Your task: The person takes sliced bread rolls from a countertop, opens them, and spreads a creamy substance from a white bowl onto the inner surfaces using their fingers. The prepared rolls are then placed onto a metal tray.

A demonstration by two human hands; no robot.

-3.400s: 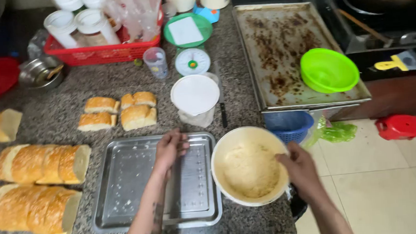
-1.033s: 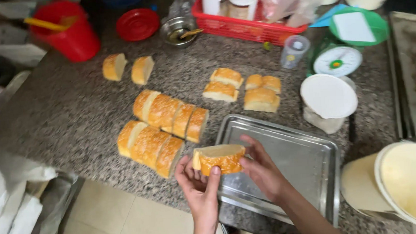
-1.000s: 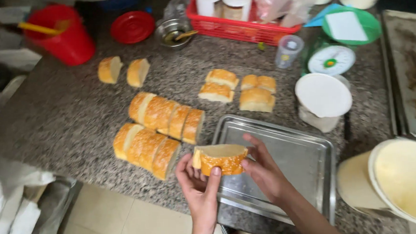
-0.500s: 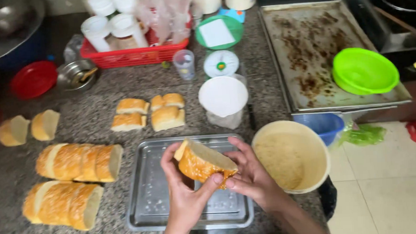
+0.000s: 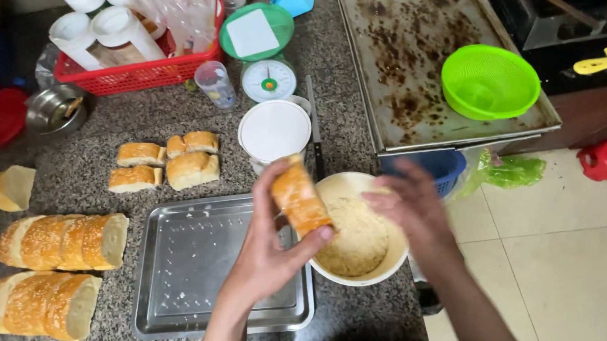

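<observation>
Nearest us, the rectangular steel tray (image 5: 184, 267) sits at the front edge of the speckled granite surface (image 5: 76, 186). The left hand (image 5: 270, 252) is wrapped around a golden crusty bread piece (image 5: 299, 197), fingers closed on it, lifting it over the rim of the cream round bowl of crumbs (image 5: 362, 236) by the surface's front right corner. The right hand (image 5: 409, 210) hovers over that bowl, fingers loosely spread, holding nothing. Left of the tray lie two sliced seeded loaves (image 5: 52, 263). Further back, small bread chunks (image 5: 168, 162), a white lidded tub (image 5: 274, 132), then a green-topped kitchen scale (image 5: 261, 51).
</observation>
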